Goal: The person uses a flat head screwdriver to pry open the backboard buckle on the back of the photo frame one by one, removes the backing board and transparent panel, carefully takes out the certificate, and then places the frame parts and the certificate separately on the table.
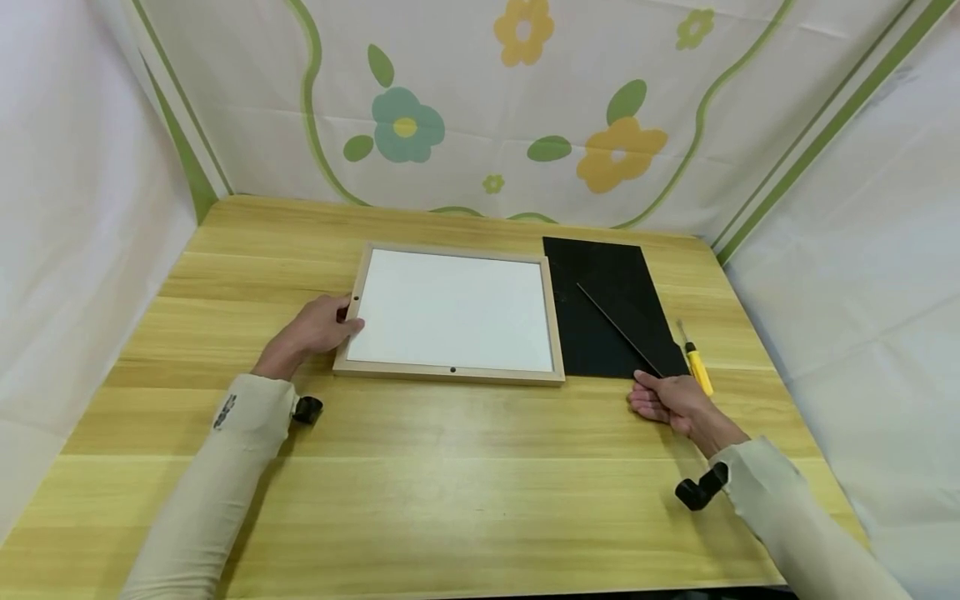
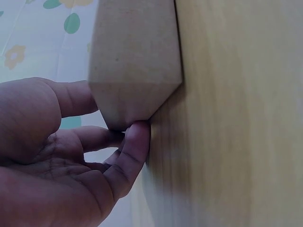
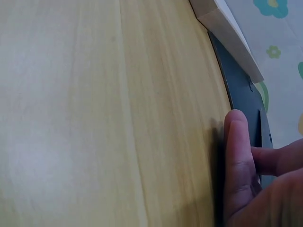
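A light wooden picture frame (image 1: 450, 377) with a white panel (image 1: 453, 310) inside lies flat on the table. My left hand (image 1: 318, 325) grips its left side, thumb over the top edge; in the left wrist view the curled fingers (image 2: 135, 146) reach round the frame's corner. To the frame's right lies a black backing board (image 1: 600, 333), touching or very near it. Slanting over the board is a thin dark strip or flap edge (image 1: 611, 319). My right hand (image 1: 675, 402) pinches the board's near right corner, thumb on top beside the strip's lower end.
A screwdriver with a yellow handle (image 1: 699, 371) lies just right of the black board. The wooden table (image 1: 450, 500) extends toward me. Flowered white cloth (image 1: 480, 100) hangs behind it and plain cloth stands at both sides.
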`<control>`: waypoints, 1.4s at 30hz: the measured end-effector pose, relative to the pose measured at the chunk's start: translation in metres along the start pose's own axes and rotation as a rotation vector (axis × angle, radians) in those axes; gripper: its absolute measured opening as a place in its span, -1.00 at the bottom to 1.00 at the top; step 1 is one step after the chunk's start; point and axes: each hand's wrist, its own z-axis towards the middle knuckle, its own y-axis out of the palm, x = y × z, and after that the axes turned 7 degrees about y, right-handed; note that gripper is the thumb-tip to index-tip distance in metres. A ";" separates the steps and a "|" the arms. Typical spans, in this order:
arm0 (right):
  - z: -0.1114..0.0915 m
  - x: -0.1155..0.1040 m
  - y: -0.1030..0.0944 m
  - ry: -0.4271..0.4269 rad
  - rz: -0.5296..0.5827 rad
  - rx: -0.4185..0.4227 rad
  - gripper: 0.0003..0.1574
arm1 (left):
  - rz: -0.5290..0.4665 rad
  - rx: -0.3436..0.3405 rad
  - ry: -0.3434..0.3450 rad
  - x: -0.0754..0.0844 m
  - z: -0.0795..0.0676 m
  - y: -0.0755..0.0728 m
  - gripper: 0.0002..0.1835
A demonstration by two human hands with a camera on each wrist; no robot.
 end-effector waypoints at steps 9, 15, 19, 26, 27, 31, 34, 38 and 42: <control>0.003 0.000 -0.001 0.000 -0.092 0.034 -0.67 | 0.012 0.007 0.018 0.000 -0.002 0.000 -0.59; 0.004 0.002 -0.003 -0.005 -0.124 0.052 -0.66 | 0.017 0.007 0.016 -0.001 -0.001 0.003 -0.61; 0.004 0.002 -0.005 -0.026 -0.149 0.067 -0.64 | 0.029 0.005 0.017 -0.001 0.000 0.003 -0.60; 0.003 0.002 -0.008 -0.058 -0.150 0.058 -0.67 | 0.045 0.003 -0.006 0.003 -0.003 0.001 -0.58; 0.003 0.002 -0.008 -0.062 -0.150 0.057 -0.67 | 0.046 0.001 -0.006 0.004 -0.003 0.001 -0.57; 0.004 0.002 -0.008 -0.060 -0.160 0.056 -0.66 | 0.038 -0.008 -0.007 0.005 -0.004 0.002 -0.54; 0.005 0.003 -0.008 -0.053 -0.171 0.053 -0.65 | 0.040 -0.012 -0.009 0.004 -0.004 0.002 -0.50; 0.006 0.005 -0.007 -0.050 -0.183 0.061 -0.65 | 0.050 -0.014 -0.015 0.004 -0.005 0.003 -0.49; 0.006 0.006 -0.006 -0.056 -0.192 0.073 -0.66 | 0.043 -0.015 -0.032 0.005 -0.007 0.004 -0.51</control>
